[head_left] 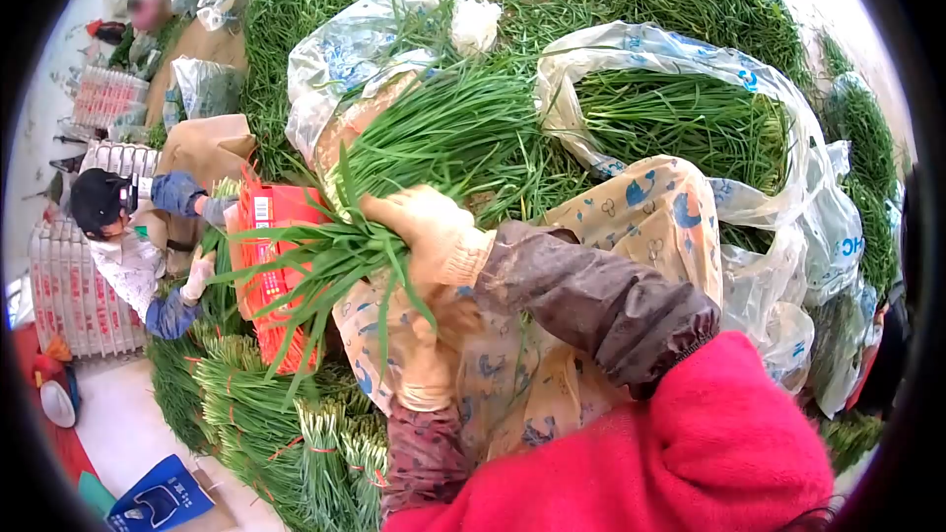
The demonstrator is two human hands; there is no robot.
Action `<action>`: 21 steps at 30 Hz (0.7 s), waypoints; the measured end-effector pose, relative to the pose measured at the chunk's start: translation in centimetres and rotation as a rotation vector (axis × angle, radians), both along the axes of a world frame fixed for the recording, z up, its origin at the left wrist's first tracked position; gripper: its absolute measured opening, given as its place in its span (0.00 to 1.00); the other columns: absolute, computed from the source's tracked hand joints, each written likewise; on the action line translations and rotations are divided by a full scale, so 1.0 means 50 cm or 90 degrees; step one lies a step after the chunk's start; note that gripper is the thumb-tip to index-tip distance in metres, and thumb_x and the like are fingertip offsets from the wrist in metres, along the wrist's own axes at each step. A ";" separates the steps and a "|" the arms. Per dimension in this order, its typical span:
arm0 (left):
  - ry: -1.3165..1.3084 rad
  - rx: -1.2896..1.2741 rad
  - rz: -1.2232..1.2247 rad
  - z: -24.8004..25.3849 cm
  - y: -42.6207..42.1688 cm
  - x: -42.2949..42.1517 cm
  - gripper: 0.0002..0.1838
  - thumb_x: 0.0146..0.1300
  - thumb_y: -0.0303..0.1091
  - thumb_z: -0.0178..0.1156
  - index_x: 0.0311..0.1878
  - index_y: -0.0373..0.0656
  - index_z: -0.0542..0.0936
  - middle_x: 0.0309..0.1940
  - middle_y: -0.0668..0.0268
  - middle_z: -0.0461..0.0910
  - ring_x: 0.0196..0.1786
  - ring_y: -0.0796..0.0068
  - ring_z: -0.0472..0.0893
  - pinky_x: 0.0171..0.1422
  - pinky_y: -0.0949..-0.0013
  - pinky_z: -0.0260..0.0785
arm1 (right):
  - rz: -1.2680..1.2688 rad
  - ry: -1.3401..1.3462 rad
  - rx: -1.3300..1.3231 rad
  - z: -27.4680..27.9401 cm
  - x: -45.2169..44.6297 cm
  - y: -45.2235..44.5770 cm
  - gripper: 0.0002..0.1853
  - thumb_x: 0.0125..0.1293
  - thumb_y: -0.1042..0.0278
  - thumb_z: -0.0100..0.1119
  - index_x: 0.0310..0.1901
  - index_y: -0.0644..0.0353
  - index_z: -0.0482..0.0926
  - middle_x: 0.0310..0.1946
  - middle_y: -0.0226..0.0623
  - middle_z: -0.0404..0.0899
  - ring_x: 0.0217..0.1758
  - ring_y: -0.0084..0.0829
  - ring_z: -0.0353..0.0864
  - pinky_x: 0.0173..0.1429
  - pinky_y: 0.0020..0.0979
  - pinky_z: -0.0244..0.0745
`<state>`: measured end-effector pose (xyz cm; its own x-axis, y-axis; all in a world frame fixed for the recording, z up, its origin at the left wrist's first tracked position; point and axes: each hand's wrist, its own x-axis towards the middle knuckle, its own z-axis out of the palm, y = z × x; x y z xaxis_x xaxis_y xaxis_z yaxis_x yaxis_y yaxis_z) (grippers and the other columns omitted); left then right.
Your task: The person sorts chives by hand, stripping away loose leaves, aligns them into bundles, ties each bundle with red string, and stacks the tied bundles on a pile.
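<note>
My right hand (431,234), in a pale work glove, is closed around a bunch of garlic chives (340,251), whose long leaves fan out and droop to the left. Just below it my left hand (426,374), also gloved, is held over the patterned apron (641,202); motion smears its fingers. Red-orange ties or strips (286,335) hang beside a red packet (281,227), left of the bunch. A loose heap of chives (443,128) lies just beyond my right hand.
An open plastic bag (680,39) full of greens stands at the right, another plastic bag (315,69) at the upper left. Tied bundles (246,394) are piled at the lower left. A co-worker (118,236) in a dark cap sits at the left by stacked white crates (74,286).
</note>
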<state>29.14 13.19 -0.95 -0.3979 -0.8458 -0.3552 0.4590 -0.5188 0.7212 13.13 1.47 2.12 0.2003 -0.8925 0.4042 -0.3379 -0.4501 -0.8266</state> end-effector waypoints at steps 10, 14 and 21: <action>0.126 0.251 0.045 0.025 0.082 -0.056 0.34 0.67 0.51 0.56 0.66 0.36 0.64 0.52 0.61 0.76 0.51 0.65 0.77 0.58 0.63 0.71 | 0.160 -0.004 -0.319 0.046 -0.004 0.185 0.30 0.41 0.58 0.61 0.51 0.54 0.74 0.40 0.33 0.76 0.50 0.40 0.76 0.57 0.43 0.68; 0.159 0.240 0.043 0.053 0.080 -0.053 0.30 0.66 0.47 0.57 0.64 0.36 0.65 0.51 0.62 0.76 0.49 0.67 0.76 0.56 0.65 0.71 | 0.247 0.026 -0.331 0.050 -0.024 0.261 0.23 0.46 0.59 0.59 0.47 0.57 0.75 0.45 0.34 0.76 0.55 0.39 0.74 0.61 0.47 0.69; 0.216 0.199 0.035 0.097 0.055 -0.048 0.25 0.66 0.39 0.59 0.61 0.37 0.68 0.48 0.62 0.76 0.47 0.71 0.76 0.53 0.69 0.71 | 0.434 0.096 -0.221 0.090 -0.082 0.309 0.31 0.47 0.66 0.64 0.58 0.59 0.72 0.54 0.40 0.75 0.64 0.43 0.70 0.71 0.45 0.58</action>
